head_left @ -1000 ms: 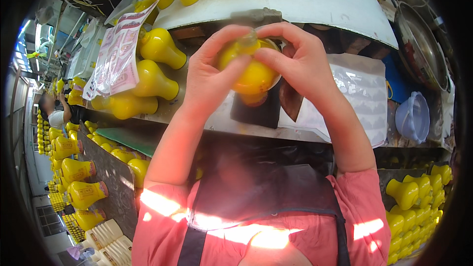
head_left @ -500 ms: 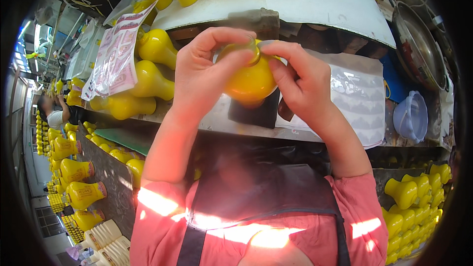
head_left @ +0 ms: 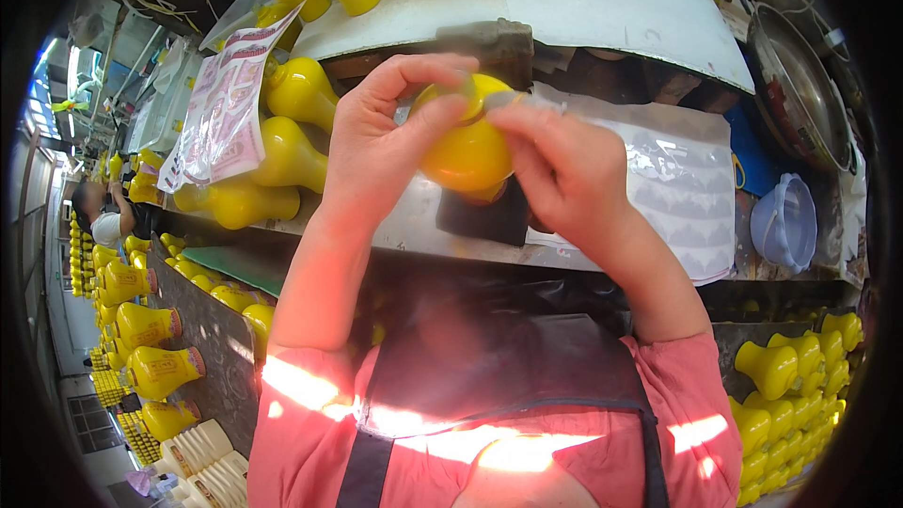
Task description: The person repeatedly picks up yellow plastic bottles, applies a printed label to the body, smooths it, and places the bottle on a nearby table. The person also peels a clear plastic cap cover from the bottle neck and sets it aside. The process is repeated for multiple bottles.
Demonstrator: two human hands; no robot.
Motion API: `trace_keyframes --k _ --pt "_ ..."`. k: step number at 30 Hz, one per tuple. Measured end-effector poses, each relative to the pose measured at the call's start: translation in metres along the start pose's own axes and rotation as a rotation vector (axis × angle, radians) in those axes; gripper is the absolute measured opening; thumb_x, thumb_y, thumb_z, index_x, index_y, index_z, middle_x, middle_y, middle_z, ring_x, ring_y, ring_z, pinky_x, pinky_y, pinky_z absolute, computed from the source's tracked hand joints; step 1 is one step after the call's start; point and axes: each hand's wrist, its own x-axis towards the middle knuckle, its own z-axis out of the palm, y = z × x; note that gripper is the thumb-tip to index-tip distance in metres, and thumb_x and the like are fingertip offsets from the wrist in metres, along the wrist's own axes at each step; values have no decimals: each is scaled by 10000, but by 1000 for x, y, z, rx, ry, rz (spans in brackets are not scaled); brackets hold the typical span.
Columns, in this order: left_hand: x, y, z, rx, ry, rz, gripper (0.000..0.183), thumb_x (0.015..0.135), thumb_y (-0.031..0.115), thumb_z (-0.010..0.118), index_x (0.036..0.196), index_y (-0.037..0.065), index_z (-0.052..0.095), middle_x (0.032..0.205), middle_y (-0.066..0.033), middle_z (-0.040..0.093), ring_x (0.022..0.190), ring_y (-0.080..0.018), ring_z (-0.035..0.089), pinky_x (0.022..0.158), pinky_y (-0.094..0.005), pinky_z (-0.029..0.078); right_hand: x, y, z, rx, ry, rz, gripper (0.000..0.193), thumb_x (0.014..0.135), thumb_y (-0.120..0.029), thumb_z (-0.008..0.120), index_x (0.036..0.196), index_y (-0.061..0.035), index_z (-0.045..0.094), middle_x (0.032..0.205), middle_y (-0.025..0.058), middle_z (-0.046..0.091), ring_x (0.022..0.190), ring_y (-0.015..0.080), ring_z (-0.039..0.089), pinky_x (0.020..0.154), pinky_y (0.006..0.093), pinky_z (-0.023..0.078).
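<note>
A round yellow gourd-shaped bottle (head_left: 466, 152) is held up over the workbench, its bulb toward me. My left hand (head_left: 381, 146) wraps its left side, thumb and forefinger curled over the top. My right hand (head_left: 562, 174) grips the right side and pinches a thin clear strip (head_left: 527, 102) against the bottle's top edge. A dark block (head_left: 484, 216) lies on the bench right below the bottle.
Several yellow bottles (head_left: 282, 155) lie at the left beside a printed label sheet (head_left: 226, 113). A clear sticker sheet (head_left: 682, 193) covers the bench at the right. A metal bowl (head_left: 800, 85) and pale plastic tub (head_left: 785, 221) sit far right. More bottles (head_left: 790, 386) fill lower corners; another person (head_left: 99, 212) works far left.
Both hands stay on the bottle. My right fingers have slid from covering its front to its right side and top, now pinching the clear strip there, and more of the yellow bulb shows.
</note>
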Motion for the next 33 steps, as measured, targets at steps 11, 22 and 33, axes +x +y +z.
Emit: trace_keyframes --k 11,22,33 --pt "-6 0 3 67 25 60 196 834 -42 762 1009 0 683 1051 -63 710 978 -114 644 882 -267 533 -2 3 6 93 73 105 311 831 21 715 1106 -123 726 755 73 675 546 224 610 499 327 461" --pt "-3 4 -2 195 15 110 186 814 -32 779 969 5 683 1046 -42 723 998 -110 653 901 -265 526 -5 -5 1 -35 31 -190 357 788 31 740 1108 -128 725 736 53 658 530 213 572 479 337 436" --pt "-5 1 -8 254 10 157 184 837 -24 770 985 5 665 1094 -74 729 1018 -119 650 929 -272 520 -4 -8 6 -57 41 -196 436 738 4 756 1148 -139 723 660 34 595 500 215 557 465 348 432"
